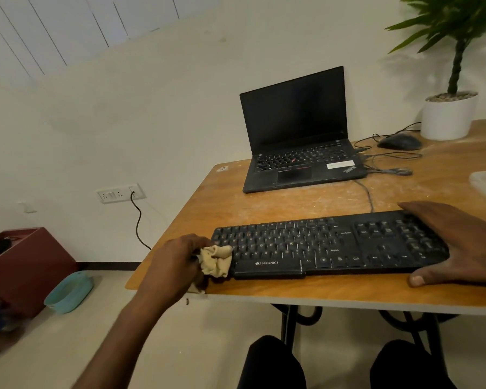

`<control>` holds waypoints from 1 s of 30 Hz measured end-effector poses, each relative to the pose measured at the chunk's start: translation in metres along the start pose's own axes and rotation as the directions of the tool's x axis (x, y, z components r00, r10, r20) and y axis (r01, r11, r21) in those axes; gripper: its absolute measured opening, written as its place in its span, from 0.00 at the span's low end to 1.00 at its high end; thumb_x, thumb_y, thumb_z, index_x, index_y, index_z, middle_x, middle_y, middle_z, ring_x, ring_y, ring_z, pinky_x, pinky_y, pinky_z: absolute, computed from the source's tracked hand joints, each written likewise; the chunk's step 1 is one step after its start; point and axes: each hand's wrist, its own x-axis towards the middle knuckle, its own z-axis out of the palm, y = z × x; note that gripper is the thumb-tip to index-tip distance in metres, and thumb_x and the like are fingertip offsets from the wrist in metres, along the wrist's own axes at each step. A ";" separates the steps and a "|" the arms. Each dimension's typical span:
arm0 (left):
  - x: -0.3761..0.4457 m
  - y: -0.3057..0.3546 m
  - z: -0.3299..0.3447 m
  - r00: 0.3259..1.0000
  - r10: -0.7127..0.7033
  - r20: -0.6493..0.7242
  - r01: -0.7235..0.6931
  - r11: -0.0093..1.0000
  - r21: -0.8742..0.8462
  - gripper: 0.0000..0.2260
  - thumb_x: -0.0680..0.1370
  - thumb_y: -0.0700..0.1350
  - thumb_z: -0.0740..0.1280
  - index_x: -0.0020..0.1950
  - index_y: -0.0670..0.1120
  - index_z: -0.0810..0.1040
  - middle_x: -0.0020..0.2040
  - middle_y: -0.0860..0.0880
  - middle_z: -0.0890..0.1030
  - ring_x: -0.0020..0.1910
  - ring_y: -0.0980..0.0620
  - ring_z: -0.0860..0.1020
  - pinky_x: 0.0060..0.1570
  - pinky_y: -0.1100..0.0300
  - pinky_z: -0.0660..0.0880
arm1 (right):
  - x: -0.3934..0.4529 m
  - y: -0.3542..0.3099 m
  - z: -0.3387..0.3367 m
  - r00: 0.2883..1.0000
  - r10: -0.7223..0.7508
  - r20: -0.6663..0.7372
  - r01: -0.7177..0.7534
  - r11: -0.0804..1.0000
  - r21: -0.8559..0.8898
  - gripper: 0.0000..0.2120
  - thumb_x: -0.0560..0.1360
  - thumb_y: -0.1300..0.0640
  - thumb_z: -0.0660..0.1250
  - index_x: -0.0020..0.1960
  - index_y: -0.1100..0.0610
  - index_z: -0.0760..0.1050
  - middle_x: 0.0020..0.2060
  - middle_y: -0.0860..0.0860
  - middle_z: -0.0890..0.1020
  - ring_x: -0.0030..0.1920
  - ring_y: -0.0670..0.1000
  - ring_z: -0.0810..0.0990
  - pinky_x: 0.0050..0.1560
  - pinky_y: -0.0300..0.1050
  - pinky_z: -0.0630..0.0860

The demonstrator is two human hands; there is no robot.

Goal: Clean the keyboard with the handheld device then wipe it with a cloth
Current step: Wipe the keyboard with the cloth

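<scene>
A black Zebronics keyboard (320,245) lies near the front edge of the wooden table (292,290). My left hand (174,265) is shut on a crumpled beige cloth (216,261), which presses against the keyboard's left end. My right hand (460,242) lies flat over the keyboard's right end, fingers across the number pad and thumb on the table in front of it. No handheld cleaning device is in view.
An open black laptop (300,136) stands at the back of the table, with a mouse (400,142), loose cables (390,164) and a white potted plant (449,113) to its right. A maroon box (26,265) and a teal bowl (68,292) sit on the floor at left.
</scene>
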 end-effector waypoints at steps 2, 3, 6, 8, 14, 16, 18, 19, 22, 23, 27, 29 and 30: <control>0.001 0.011 0.002 0.999 0.038 0.016 -0.038 0.999 -0.025 0.20 0.76 0.31 0.66 0.58 0.55 0.84 0.48 0.61 0.80 0.46 0.60 0.77 0.37 0.73 0.69 | 0.003 0.004 0.005 1.000 0.003 -0.011 -0.003 1.000 -0.007 0.67 0.49 0.13 0.64 0.77 0.35 0.37 0.79 0.43 0.53 0.75 0.47 0.56 0.75 0.52 0.62; 0.002 0.018 0.005 0.998 0.064 0.021 -0.063 0.997 -0.046 0.20 0.77 0.32 0.66 0.59 0.54 0.84 0.49 0.61 0.80 0.47 0.61 0.77 0.38 0.74 0.70 | 0.005 0.007 0.008 1.000 0.004 -0.026 -0.004 1.000 -0.014 0.68 0.49 0.13 0.64 0.78 0.36 0.38 0.79 0.44 0.54 0.76 0.48 0.56 0.75 0.54 0.62; 0.008 0.042 0.020 0.988 0.154 0.017 -0.153 0.986 -0.071 0.21 0.77 0.32 0.66 0.62 0.53 0.84 0.54 0.59 0.82 0.52 0.58 0.79 0.41 0.76 0.70 | 0.008 0.011 0.012 0.999 0.006 -0.046 -0.008 1.000 -0.029 0.65 0.49 0.13 0.65 0.75 0.31 0.34 0.79 0.45 0.55 0.76 0.50 0.58 0.74 0.58 0.64; 0.012 0.056 0.029 0.980 0.198 0.012 -0.197 0.979 -0.059 0.21 0.77 0.32 0.65 0.63 0.52 0.83 0.58 0.56 0.83 0.55 0.57 0.79 0.44 0.73 0.71 | 0.008 0.011 0.012 0.999 0.011 -0.046 -0.012 1.000 -0.020 0.64 0.48 0.13 0.65 0.73 0.28 0.32 0.79 0.45 0.56 0.76 0.50 0.59 0.74 0.57 0.66; 0.007 0.034 0.016 0.994 0.110 -0.010 -0.110 0.994 -0.016 0.19 0.76 0.33 0.67 0.61 0.51 0.84 0.55 0.54 0.84 0.50 0.56 0.78 0.43 0.66 0.75 | 0.003 0.006 0.012 0.997 -0.023 -0.072 0.026 0.999 0.040 0.66 0.48 0.14 0.66 0.74 0.27 0.31 0.81 0.41 0.48 0.79 0.50 0.55 0.75 0.60 0.64; 0.006 0.014 0.005 1.000 0.024 -0.008 -0.023 0.999 0.028 0.18 0.76 0.34 0.70 0.59 0.54 0.84 0.52 0.56 0.83 0.50 0.54 0.79 0.46 0.61 0.77 | 0.002 0.006 0.012 0.997 -0.019 -0.069 0.022 0.999 0.048 0.66 0.49 0.14 0.66 0.74 0.28 0.30 0.80 0.40 0.44 0.80 0.50 0.53 0.75 0.60 0.63; 0.004 -0.003 -0.004 0.999 -0.038 0.011 0.037 0.999 0.012 0.20 0.76 0.34 0.69 0.53 0.61 0.82 0.46 0.62 0.81 0.47 0.56 0.79 0.44 0.67 0.74 | 0.002 0.007 0.011 0.997 -0.026 -0.069 0.029 0.999 0.042 0.66 0.49 0.14 0.66 0.75 0.28 0.31 0.80 0.40 0.45 0.79 0.50 0.53 0.75 0.60 0.63; 0.003 -0.008 -0.006 0.998 -0.056 0.012 0.056 0.998 -0.012 0.21 0.76 0.33 0.68 0.50 0.63 0.80 0.44 0.64 0.80 0.45 0.59 0.79 0.41 0.71 0.72 | 0.003 0.007 0.012 0.997 -0.030 -0.075 0.033 0.999 0.038 0.66 0.49 0.14 0.66 0.75 0.28 0.31 0.81 0.40 0.46 0.79 0.50 0.53 0.75 0.61 0.63; 0.001 -0.007 -0.001 0.999 -0.041 0.015 0.041 0.997 -0.062 0.22 0.76 0.32 0.67 0.50 0.61 0.82 0.45 0.61 0.83 0.44 0.62 0.80 0.37 0.74 0.71 | 0.003 0.006 0.013 0.996 -0.027 -0.085 0.031 0.999 0.041 0.66 0.49 0.15 0.67 0.76 0.29 0.33 0.81 0.41 0.49 0.79 0.50 0.55 0.74 0.62 0.64; 0.002 -0.002 0.003 1.000 -0.025 0.013 0.026 0.997 -0.069 0.22 0.76 0.32 0.67 0.52 0.60 0.83 0.47 0.59 0.83 0.45 0.60 0.80 0.37 0.74 0.71 | 0.003 0.005 0.013 0.996 -0.024 -0.088 0.028 0.999 0.043 0.66 0.49 0.15 0.67 0.76 0.29 0.33 0.80 0.42 0.50 0.79 0.51 0.55 0.74 0.63 0.65; 0.011 0.029 0.020 0.997 0.078 -0.006 -0.078 0.992 -0.098 0.22 0.76 0.31 0.66 0.62 0.53 0.84 0.55 0.57 0.83 0.51 0.59 0.78 0.43 0.73 0.71 | 0.002 0.002 0.010 0.997 -0.014 -0.081 0.017 0.999 0.036 0.66 0.50 0.15 0.67 0.76 0.29 0.34 0.79 0.43 0.54 0.76 0.50 0.59 0.70 0.62 0.69; 0.014 0.044 0.027 0.992 0.128 0.005 -0.126 0.985 -0.114 0.22 0.77 0.31 0.65 0.64 0.51 0.83 0.59 0.55 0.83 0.54 0.57 0.78 0.49 0.66 0.76 | 0.000 0.001 0.009 0.997 -0.017 -0.078 0.019 0.999 0.030 0.66 0.50 0.15 0.67 0.76 0.29 0.34 0.78 0.43 0.56 0.75 0.50 0.61 0.69 0.61 0.71; 0.016 0.048 0.030 0.991 0.137 -0.002 -0.136 0.985 -0.104 0.21 0.77 0.32 0.66 0.64 0.52 0.83 0.60 0.54 0.83 0.56 0.55 0.79 0.52 0.62 0.77 | -0.001 0.001 0.009 0.997 -0.020 -0.076 0.022 0.999 0.030 0.65 0.50 0.15 0.67 0.76 0.29 0.34 0.77 0.43 0.57 0.74 0.49 0.61 0.68 0.60 0.71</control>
